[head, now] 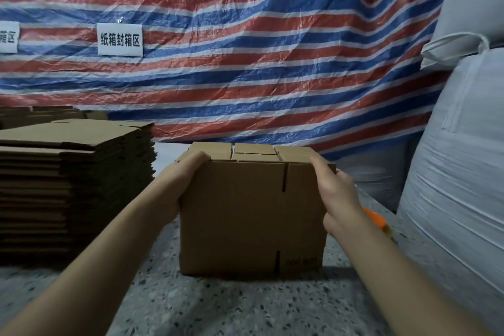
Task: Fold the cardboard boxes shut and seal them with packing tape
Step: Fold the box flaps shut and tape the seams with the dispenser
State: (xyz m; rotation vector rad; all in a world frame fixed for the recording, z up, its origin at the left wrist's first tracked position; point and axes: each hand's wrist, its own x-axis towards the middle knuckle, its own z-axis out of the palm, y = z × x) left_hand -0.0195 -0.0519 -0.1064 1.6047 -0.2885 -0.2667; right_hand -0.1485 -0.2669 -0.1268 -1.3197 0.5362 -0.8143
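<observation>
While both hands hold it, the box [251, 215] sits on the desk [218, 305] at the middle. The left hand [181, 180] has its grip curled round the top edge at 9 o'clock, and the right hand [334, 194] grips the edge at 3 o'clock.

The top flaps lie flat but I see no tape on them — if the hands let go, they could spring up. A hard squeeze might dent the sides.

I count one box, two hands, one near stack [73, 185] of flat boxes at 9 o'clock, and one orange thing [375, 219] at 3 o'clock — maybe the tape tool.
</observation>
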